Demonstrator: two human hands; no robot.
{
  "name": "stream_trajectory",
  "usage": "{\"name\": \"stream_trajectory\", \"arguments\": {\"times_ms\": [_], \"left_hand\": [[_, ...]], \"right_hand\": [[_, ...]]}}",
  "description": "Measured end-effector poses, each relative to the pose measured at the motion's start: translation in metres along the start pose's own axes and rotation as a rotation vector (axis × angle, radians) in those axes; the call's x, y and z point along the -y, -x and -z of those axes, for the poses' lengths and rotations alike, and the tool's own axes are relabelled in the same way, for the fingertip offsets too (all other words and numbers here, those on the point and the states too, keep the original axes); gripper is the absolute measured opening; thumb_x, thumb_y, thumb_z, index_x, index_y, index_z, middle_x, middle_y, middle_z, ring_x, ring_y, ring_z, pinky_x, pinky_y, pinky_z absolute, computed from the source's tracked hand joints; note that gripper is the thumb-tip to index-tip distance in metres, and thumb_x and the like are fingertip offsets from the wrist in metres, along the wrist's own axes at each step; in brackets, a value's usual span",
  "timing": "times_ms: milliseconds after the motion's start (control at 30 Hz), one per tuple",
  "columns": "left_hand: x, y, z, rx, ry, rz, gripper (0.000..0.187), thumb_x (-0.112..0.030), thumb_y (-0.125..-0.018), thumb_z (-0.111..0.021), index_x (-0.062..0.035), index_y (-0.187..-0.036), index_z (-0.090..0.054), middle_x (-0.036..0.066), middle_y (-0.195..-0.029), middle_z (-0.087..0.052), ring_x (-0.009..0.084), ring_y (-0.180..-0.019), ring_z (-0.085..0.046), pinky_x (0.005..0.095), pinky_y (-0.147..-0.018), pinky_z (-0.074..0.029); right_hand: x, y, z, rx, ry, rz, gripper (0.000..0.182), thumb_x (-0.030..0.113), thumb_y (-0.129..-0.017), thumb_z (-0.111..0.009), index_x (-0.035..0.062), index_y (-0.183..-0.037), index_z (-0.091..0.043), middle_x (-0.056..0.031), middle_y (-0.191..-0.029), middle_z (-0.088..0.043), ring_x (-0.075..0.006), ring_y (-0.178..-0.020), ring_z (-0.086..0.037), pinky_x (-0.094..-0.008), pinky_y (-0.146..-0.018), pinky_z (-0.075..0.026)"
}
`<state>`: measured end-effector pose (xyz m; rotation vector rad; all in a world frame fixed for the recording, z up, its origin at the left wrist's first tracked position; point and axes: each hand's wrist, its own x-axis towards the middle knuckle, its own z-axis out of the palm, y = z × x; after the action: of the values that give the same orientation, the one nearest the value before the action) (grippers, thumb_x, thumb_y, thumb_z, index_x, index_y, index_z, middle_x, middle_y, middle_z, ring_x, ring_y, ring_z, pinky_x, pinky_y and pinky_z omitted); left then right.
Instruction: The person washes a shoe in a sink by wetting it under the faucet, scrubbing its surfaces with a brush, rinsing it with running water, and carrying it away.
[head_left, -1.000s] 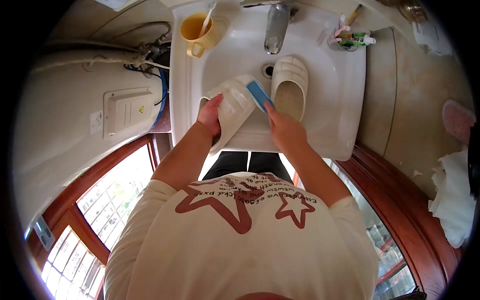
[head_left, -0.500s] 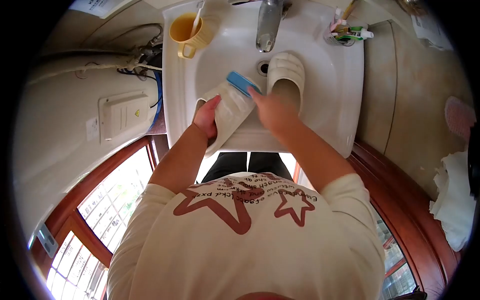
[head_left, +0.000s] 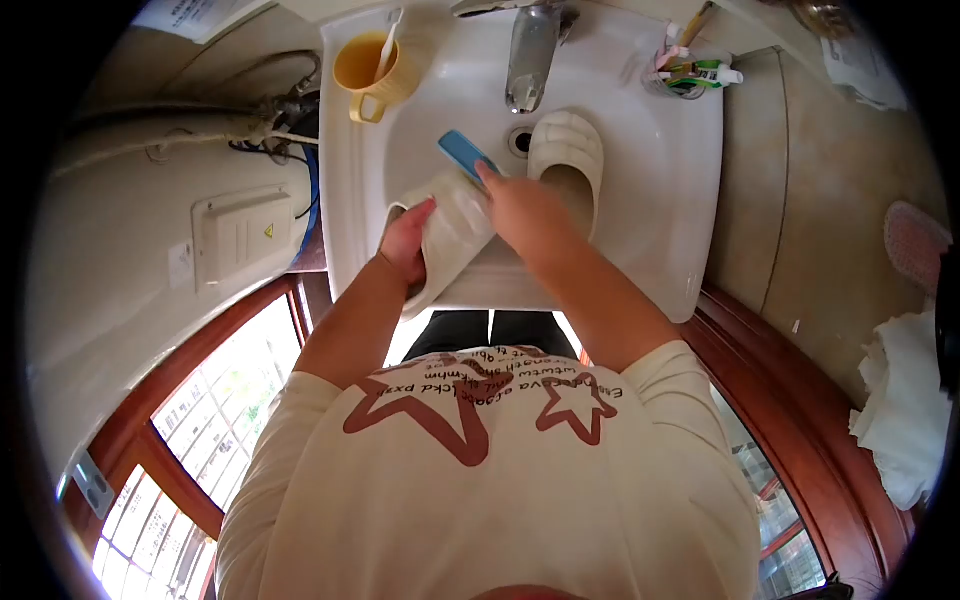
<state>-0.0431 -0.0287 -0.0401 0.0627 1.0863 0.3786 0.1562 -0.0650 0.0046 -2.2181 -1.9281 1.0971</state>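
Note:
A cream slipper [head_left: 452, 233] lies tilted over the front rim of a white washbasin [head_left: 668, 210]. My left hand [head_left: 405, 240] grips its near end. My right hand [head_left: 522, 212] is shut on a blue brush [head_left: 464, 153] and presses it onto the slipper's far end. A second cream slipper [head_left: 566, 158] lies in the bowl beside the drain, just right of my right hand.
A metal tap [head_left: 525, 52] overhangs the bowl. A yellow mug [head_left: 371, 66] with a toothbrush stands at the basin's left corner, tubes in a holder [head_left: 685, 72] at the right. Pipes and a white wall box [head_left: 243, 232] are left. White cloth [head_left: 905, 405] lies on the floor right.
My right hand has slid the blue brush leftwards and away across the slipper. My left hand keeps its hold on the slipper. The view has shifted slightly.

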Motion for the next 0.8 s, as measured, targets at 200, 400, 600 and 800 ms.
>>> {"name": "stream_trajectory", "arguments": {"times_ms": [200,400,600,800], "left_hand": [[0.004,-0.006,0.011,0.053,0.065,0.019,0.047,-0.035,-0.101,-0.046,-0.0036,-0.135,-0.050,0.015,-0.131,-0.059,0.0324,-0.118,-0.058,0.0454,-0.105,-0.043],[0.002,0.017,-0.010,0.048,-0.030,-0.038,0.047,-0.032,-0.100,-0.047,-0.0003,-0.134,-0.051,0.016,-0.132,-0.059,0.0314,-0.120,-0.057,0.0445,-0.105,-0.043],[-0.010,0.073,-0.042,0.172,-1.560,-0.203,0.042,-0.029,-0.091,-0.057,-0.0035,-0.125,-0.058,0.013,-0.125,-0.063,0.0312,-0.115,-0.060,0.0444,-0.100,-0.046],[0.013,0.109,0.016,-0.080,-2.425,-0.614,0.030,-0.021,-0.089,-0.059,-0.0058,-0.114,-0.065,0.010,-0.129,-0.062,0.0272,-0.120,-0.058,0.0441,-0.098,-0.047]], "right_hand": [[-0.045,0.081,-0.023,-0.121,-0.107,0.061,0.047,0.020,-0.096,-0.051,0.0267,-0.142,-0.048,-0.0143,-0.083,-0.065,-0.0365,-0.075,-0.064,-0.0470,-0.065,-0.050],[-0.053,0.108,-0.002,-0.105,0.045,0.003,0.047,0.021,-0.095,-0.054,0.0272,-0.141,-0.049,-0.0139,-0.083,-0.066,-0.0352,-0.074,-0.065,-0.0481,-0.066,-0.051],[-0.051,0.083,-0.021,-0.101,-0.037,-0.098,0.045,0.026,-0.097,-0.051,0.0309,-0.142,-0.047,-0.0145,-0.082,-0.065,-0.0352,-0.077,-0.066,-0.0484,-0.067,-0.052],[-0.047,0.089,-0.009,-0.062,0.016,-0.173,0.043,0.027,-0.098,-0.050,0.0299,-0.141,-0.049,-0.0148,-0.083,-0.066,-0.0343,-0.078,-0.066,-0.0475,-0.070,-0.052]]}}
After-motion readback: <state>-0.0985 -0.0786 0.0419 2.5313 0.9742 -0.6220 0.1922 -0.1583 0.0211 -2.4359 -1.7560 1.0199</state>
